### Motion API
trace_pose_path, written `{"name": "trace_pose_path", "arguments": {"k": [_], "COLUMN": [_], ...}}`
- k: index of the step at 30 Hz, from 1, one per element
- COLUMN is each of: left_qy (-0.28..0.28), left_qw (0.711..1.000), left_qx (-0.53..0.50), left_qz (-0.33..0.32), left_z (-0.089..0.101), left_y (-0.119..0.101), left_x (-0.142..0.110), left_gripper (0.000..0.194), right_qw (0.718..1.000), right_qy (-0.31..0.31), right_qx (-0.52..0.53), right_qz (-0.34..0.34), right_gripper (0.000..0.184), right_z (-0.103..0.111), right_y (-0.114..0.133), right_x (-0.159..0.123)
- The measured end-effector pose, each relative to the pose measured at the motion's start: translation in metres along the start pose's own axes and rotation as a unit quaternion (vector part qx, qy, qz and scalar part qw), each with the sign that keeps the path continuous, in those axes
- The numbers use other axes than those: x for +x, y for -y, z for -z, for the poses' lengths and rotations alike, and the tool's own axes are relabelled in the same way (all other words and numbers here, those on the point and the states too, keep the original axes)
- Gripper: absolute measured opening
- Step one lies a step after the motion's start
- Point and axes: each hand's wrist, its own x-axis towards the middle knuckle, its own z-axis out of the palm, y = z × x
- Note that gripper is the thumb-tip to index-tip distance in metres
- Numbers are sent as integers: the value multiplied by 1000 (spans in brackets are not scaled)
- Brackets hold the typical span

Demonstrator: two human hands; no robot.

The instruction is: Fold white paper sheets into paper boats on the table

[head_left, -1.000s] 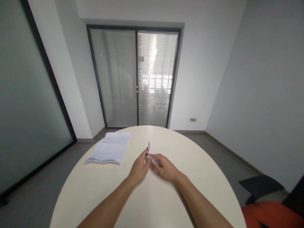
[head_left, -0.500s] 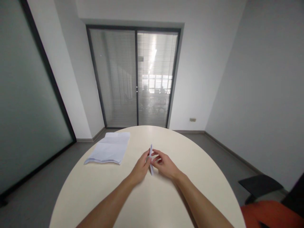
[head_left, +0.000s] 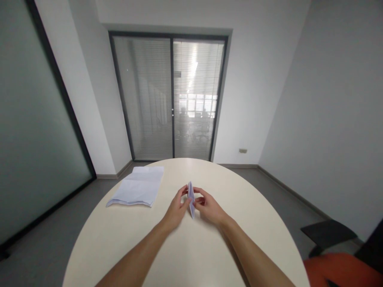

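No readable text, label, brand, number or sign appears on the folded paper point(head_left: 191, 192), the larger sheets point(head_left: 136, 186), the glass doors point(head_left: 149, 99) or the chair point(head_left: 341, 267); the wall plate point(head_left: 243, 151) is too small to make out.

Office, round pale table point(head_left: 191, 255), glazed partition point(head_left: 172, 87) with blinds point(head_left: 146, 135), red-seated chair point(head_left: 338, 266)
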Motion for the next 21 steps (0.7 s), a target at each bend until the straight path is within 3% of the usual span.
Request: {"name": "trace_pose_path", "arguments": {"k": [6,14,18,21], "left_qy": [-1,-24,-32,3], "left_qw": [1000,997,999,996], "left_qx": [12,49,1,-82], "left_qz": [-4,-49,-8,31], "left_z": [0,3,0,-5], "left_y": [11,8,11,11], "left_x": [0,1,3,2], "left_gripper": [51,43,43,51], "right_qw": [999,996,997,994], "right_qy": [-41,-61,-75,-93], "right_qx": [1,47,3,-51], "right_qz": [-29,-40,-6,16], "right_gripper": [49,44,41,39], "right_z": [3,6,5,2], "right_y": [-8,-15,-11,-8], "right_x": [1,4,4,3]}}
